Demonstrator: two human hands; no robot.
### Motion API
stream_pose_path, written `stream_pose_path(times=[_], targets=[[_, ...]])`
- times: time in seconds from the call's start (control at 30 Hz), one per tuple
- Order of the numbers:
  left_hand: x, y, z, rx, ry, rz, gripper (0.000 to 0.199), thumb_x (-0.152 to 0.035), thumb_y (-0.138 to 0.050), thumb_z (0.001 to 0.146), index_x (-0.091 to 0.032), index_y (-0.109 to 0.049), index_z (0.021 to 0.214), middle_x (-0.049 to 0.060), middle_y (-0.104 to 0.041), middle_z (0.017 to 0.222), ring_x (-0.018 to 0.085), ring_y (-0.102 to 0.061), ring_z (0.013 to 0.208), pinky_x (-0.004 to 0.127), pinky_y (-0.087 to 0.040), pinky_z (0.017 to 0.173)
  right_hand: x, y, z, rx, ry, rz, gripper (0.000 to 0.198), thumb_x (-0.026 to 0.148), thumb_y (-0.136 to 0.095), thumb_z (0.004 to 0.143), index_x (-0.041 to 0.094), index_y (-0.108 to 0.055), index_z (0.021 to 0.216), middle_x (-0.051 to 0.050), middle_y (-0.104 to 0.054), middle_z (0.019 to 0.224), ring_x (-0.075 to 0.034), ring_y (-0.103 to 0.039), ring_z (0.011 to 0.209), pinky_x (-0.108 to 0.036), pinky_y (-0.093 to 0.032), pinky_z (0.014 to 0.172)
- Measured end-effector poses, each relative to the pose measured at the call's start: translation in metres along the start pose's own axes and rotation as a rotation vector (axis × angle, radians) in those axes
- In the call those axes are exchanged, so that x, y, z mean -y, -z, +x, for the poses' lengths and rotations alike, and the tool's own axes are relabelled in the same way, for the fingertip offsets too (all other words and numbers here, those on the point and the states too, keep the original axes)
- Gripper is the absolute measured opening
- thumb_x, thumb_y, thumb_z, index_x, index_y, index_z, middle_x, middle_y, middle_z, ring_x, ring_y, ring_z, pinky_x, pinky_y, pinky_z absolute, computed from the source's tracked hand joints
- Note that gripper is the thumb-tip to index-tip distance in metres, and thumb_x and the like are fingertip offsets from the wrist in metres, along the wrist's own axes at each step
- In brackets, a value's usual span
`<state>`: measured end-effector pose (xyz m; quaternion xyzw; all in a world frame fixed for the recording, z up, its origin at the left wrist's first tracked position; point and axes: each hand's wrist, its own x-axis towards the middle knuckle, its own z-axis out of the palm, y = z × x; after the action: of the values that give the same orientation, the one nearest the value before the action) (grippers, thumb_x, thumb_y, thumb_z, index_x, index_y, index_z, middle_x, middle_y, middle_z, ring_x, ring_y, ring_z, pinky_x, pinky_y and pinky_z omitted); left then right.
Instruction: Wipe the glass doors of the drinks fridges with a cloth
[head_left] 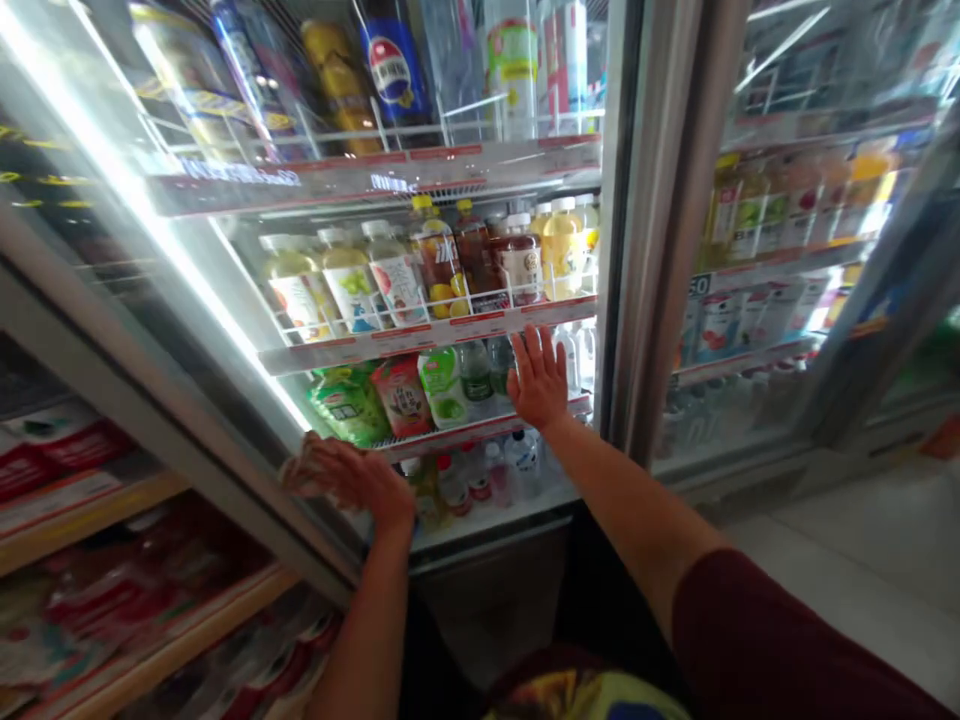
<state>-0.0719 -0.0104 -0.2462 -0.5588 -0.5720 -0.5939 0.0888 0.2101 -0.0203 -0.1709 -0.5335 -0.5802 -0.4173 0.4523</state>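
My left hand is closed on a crumpled, pale brownish cloth at the lower left side of a lit drinks fridge; motion blurs its fingers. My right hand is open, fingers spread and pointing up, in front of the lower shelves. Whether its palm touches glass, I cannot tell. Just above its fingertips runs a shelf edge with price labels. Left of it stand a green-and-white bottle, a red pack and a green pack. Clear bottles are partly hidden behind the hand.
Juice and tea bottles line the middle shelf, with larger bottles such as a blue one above. A metal door frame stands at the right, beside another drinks fridge. Wooden shelves of packaged goods are at lower left.
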Motion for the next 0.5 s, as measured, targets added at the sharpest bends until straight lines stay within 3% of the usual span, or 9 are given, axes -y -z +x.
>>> stream_pose_path(times=[0.1,0.2,0.27,0.37,0.43,0.5], targets=[[-0.018,-0.004,-0.017,0.089,-0.079,0.021,0.070,-0.036,-0.030,0.104,-0.005,-0.013,0.165,0.024,-0.003,0.172,0.035,0.006,0.160,0.066,-0.003,0.126,0.001,0.000,0.000,0.008,-0.006,0.004,0.059,0.035,-0.039,0.103,0.019,-0.038,0.160,-0.012,-0.040,0.164,-0.027,-0.026,0.159,-0.054,-0.021,0.130],[-0.033,-0.015,-0.054,0.367,-0.282,0.118,0.063,-0.031,-0.041,0.100,-0.012,-0.037,0.160,0.022,-0.024,0.168,0.043,-0.004,0.159,0.073,-0.010,0.123,0.002,0.000,0.001,-0.040,0.012,-0.012,0.058,0.033,-0.041,0.103,0.018,-0.040,0.159,-0.012,-0.042,0.163,-0.027,-0.027,0.158,-0.053,-0.020,0.130],[-0.038,-0.019,-0.065,0.478,-0.365,0.177,0.057,-0.029,-0.046,0.099,-0.019,-0.048,0.155,0.018,-0.037,0.164,0.044,-0.015,0.157,0.074,-0.013,0.122,0.002,0.000,0.001,-0.060,0.024,-0.022,0.057,0.033,-0.041,0.103,0.018,-0.042,0.158,-0.012,-0.043,0.162,-0.026,-0.027,0.158,-0.052,-0.019,0.131],[-0.040,-0.016,-0.038,0.446,-0.363,0.193,0.056,-0.030,-0.042,0.101,-0.019,-0.046,0.156,0.015,-0.039,0.163,0.043,-0.014,0.158,0.073,-0.009,0.123,0.001,0.000,0.001,-0.040,0.025,-0.025,0.057,0.033,-0.042,0.102,0.019,-0.043,0.157,-0.012,-0.043,0.163,-0.025,-0.027,0.158,-0.051,-0.019,0.131],[-0.038,-0.008,0.001,0.356,-0.347,0.150,0.059,-0.035,-0.039,0.102,-0.016,-0.041,0.158,0.016,-0.032,0.167,0.041,-0.004,0.159,0.070,-0.004,0.124,0.001,0.000,0.000,-0.029,0.023,-0.025,0.056,0.033,-0.041,0.102,0.019,-0.044,0.157,-0.012,-0.043,0.163,-0.025,-0.027,0.158,-0.051,-0.019,0.131],[-0.033,0.003,0.043,0.168,-0.305,0.062,0.065,-0.039,-0.036,0.102,-0.013,-0.033,0.161,0.016,-0.024,0.170,0.039,0.001,0.160,0.068,0.000,0.125,0.001,0.000,0.000,-0.032,0.021,-0.030,0.055,0.032,-0.041,0.102,0.019,-0.045,0.156,-0.011,-0.043,0.163,-0.025,-0.027,0.158,-0.051,-0.020,0.131]])
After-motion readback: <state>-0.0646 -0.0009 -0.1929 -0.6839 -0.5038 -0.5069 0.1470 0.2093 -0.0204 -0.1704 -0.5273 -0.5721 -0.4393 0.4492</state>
